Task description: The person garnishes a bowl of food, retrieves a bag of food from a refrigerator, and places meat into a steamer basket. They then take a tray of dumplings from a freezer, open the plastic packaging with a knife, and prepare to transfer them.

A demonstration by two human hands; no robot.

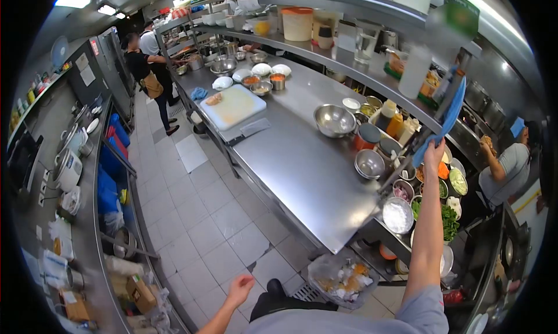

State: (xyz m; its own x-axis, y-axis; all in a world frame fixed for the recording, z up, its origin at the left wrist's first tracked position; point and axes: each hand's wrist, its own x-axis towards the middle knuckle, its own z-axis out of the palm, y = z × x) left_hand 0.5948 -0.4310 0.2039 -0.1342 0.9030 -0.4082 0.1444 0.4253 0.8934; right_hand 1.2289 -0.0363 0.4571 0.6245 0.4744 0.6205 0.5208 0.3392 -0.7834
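Observation:
My right hand is stretched out to the far right, its fingers closed on a blue cloth that hangs beside the metal shelf post. Below that arm stand bowls of food, among them a bowl of white powder and a bunch of leafy greens. Low in the view, my left hand hangs over the tiled floor with its fingers curled in, and nothing shows in it. A clear bag of waste lies to the right of this hand, near my feet.
The long steel table carries a white cutting board, a cleaver and metal bowls. Above it runs a loaded shelf. Co-workers stand at the far left and at the right. A side counter lines the left.

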